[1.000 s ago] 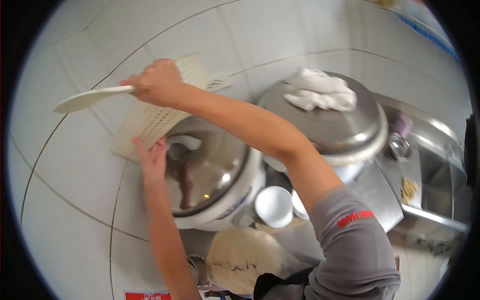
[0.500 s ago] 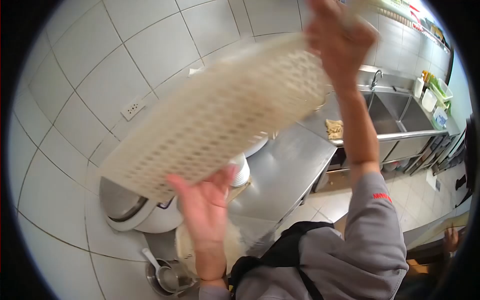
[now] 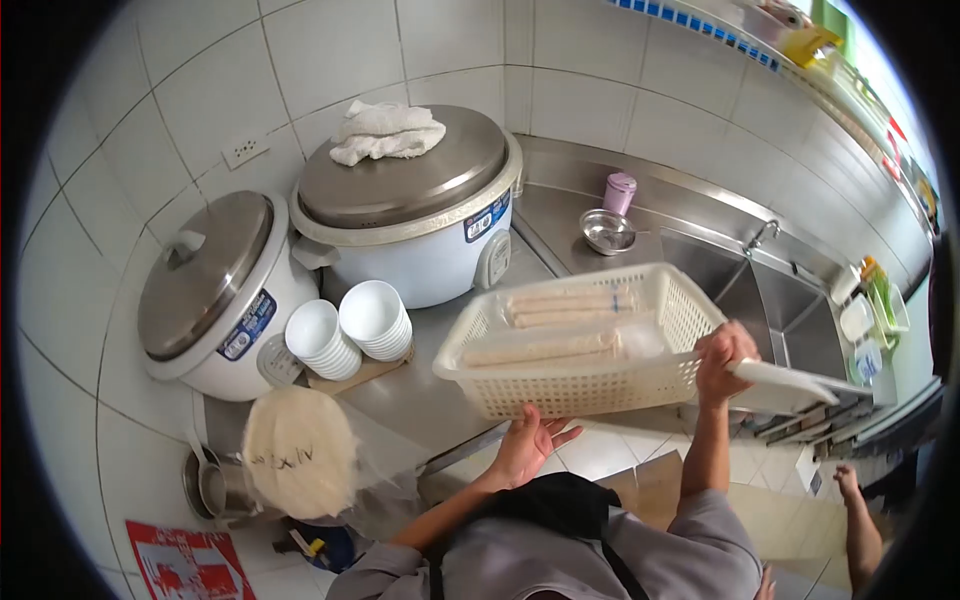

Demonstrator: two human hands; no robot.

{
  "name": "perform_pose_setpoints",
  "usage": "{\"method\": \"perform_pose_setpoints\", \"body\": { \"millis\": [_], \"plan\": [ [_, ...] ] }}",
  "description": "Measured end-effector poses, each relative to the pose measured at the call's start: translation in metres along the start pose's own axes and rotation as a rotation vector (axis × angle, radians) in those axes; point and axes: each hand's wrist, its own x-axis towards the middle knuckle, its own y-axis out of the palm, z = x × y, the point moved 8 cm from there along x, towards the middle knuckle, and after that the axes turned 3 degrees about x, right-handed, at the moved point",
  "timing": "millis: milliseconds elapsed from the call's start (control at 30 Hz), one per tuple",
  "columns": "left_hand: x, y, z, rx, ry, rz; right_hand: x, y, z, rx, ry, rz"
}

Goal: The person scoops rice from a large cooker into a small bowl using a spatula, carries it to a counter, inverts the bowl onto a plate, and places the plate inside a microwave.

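Note:
A cream plastic basket [image 3: 560,388] with perforated walls is held in front of my body above the counter's edge. Clear plastic packs of pale, long rolls [image 3: 545,347] lie inside it. My right hand [image 3: 728,362] is closed around the basket's right end. A white flat piece [image 3: 785,381] sticks out to the right beside that hand; I cannot tell whether it belongs to the basket. My left hand [image 3: 533,447] is below the basket's near side, fingers spread and its thumb tip against the lower wall.
Two large rice cookers [image 3: 410,255] stand against the tiled wall, a white cloth [image 3: 385,132] on one lid. Nearby are stacked white cups [image 3: 375,318] and a marked round bag [image 3: 300,452]. A metal bowl [image 3: 607,231] sits near the sink [image 3: 700,265]. Another person's arm [image 3: 860,525] shows at right.
The basket has come down from a steep tilt, underside toward me, to nearly level, so its contents show. My right hand has lowered with it. The view has shifted, bringing both rice cookers into sight.

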Motion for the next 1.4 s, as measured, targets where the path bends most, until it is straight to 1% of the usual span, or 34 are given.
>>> {"method": "perform_pose_setpoints", "body": {
  "millis": [67,133,167,233,267,300,333,367,400,433,467,533,600,667,700,733,767,800,833,867,900,933,1000,1033,1100,1133,1167,1200,1233,1267,1300,1333,1367,1400],
  "plan": [
    [0.015,-0.009,0.021,-0.096,-0.01,0.031,-0.024,0.009,-0.031,0.018,0.011,0.044],
    [0.03,-0.018,0.04,-0.119,-0.037,0.013,-0.045,-0.001,-0.058,0.005,0.092,-0.032],
    [0.045,-0.027,0.047,-0.129,0.005,0.083,-0.06,-0.002,-0.079,0.036,0.168,-0.055],
    [0.06,-0.042,0.063,-0.145,0.069,0.206,-0.09,-0.003,-0.121,-0.044,0.332,-0.084],
    [0.064,-0.051,0.074,-0.117,0.031,0.126,-0.105,-0.004,-0.141,-0.087,0.409,-0.112],
    [0.072,-0.051,0.077,-0.085,-0.004,0.056,-0.116,-0.004,-0.157,-0.024,0.542,-0.126],
    [0.077,-0.051,0.082,-0.059,-0.042,-0.017,-0.121,0.0,-0.169,-0.028,0.576,-0.106],
    [0.079,-0.054,0.088,-0.105,-0.068,-0.126,-0.129,0.001,-0.178,-0.036,0.614,-0.079],
    [0.082,-0.055,0.095,-0.077,-0.094,-0.156,-0.134,0.006,-0.186,-0.04,0.649,-0.052],
    [0.085,-0.058,0.102,-0.052,-0.113,-0.189,-0.149,0.006,-0.2,0.013,0.717,-0.085],
    [0.087,-0.063,0.107,-0.033,-0.123,-0.229,-0.155,0.003,-0.205,-0.127,0.679,0.017],
    [0.093,-0.067,0.114,0.126,-0.156,-0.228,-0.18,0.003,-0.223,-0.163,0.548,0.112],
    [0.092,-0.068,0.105,0.225,-0.184,-0.256,-0.195,0.006,-0.241,-0.083,0.818,0.245],
    [0.088,-0.071,0.1,0.322,-0.297,-0.237,-0.184,0.011,-0.257,-0.023,0.815,0.327],
    [0.088,-0.076,0.092,0.376,-0.348,-0.227,-0.165,0.017,-0.264,-0.004,0.65,0.403],
    [0.087,-0.077,0.088,0.361,-0.361,-0.183,-0.125,0.024,-0.242,-0.176,0.677,0.572],
    [0.082,-0.08,0.081,0.474,-0.382,-0.193,-0.095,0.019,-0.229,0.058,0.617,0.405],
    [0.075,-0.081,0.076,0.583,-0.414,-0.201,-0.065,0.005,-0.238,0.041,0.507,0.38],
    [0.068,-0.084,0.071,0.546,-0.4,-0.207,-0.053,-0.014,-0.281,0.376,0.494,0.378],
    [0.06,-0.087,0.069,0.513,-0.395,-0.206,-0.049,-0.026,-0.318,0.385,0.637,0.033],
    [0.06,-0.098,0.073,0.547,-0.392,-0.211,-0.042,-0.023,-0.311,0.255,0.649,-0.002],
    [0.055,-0.108,0.072,0.7,-0.34,-0.152,-0.033,-0.016,-0.296,0.082,0.618,0.069],
    [0.054,-0.119,0.066,0.999,-0.219,-0.017,-0.027,0.002,-0.273,-0.1,0.587,0.16],
    [0.013,-0.087,0.01,1.187,-0.154,0.029,-0.024,0.012,-0.264,-0.143,0.578,0.199],
    [-0.052,-0.079,-0.058,1.146,0.039,0.036,-0.02,0.034,-0.252,-0.197,0.585,0.279],
    [-0.093,-0.085,-0.107,1.149,0.138,-0.125,-0.016,0.046,-0.245,-0.216,0.595,0.323],
    [-0.14,-0.104,-0.156,1.074,0.197,-0.41,-0.016,0.06,-0.238,-0.229,0.611,0.381],
    [-0.2,-0.115,-0.214,1.314,0.46,-0.631,-0.015,0.076,-0.23,-0.226,0.627,0.455],
    [-0.259,-0.153,-0.254,1.078,0.516,-1.02,-0.018,0.095,-0.225,-0.192,0.654,0.549],
    [-0.324,-0.12,-0.312,1.295,0.504,-1.368,-0.023,0.117,-0.214,-0.152,0.681,0.651],
    [-0.384,-0.156,-0.338,1.299,0.457,-1.658,-0.027,0.147,-0.192,-0.078,0.72,0.773],
    [-0.427,-0.173,-0.36,1.746,0.48,-1.884,-0.032,0.177,-0.165,0.009,0.743,0.881],
    [-0.459,-0.205,-0.37,1.93,0.159,-2.041,-0.014,0.215,-0.064,0.065,0.807,1.058],
    [-0.473,-0.227,-0.375,1.973,-0.077,-2.013,-0.012,0.249,-0.021,0.255,0.823,1.047]
  ]
}}
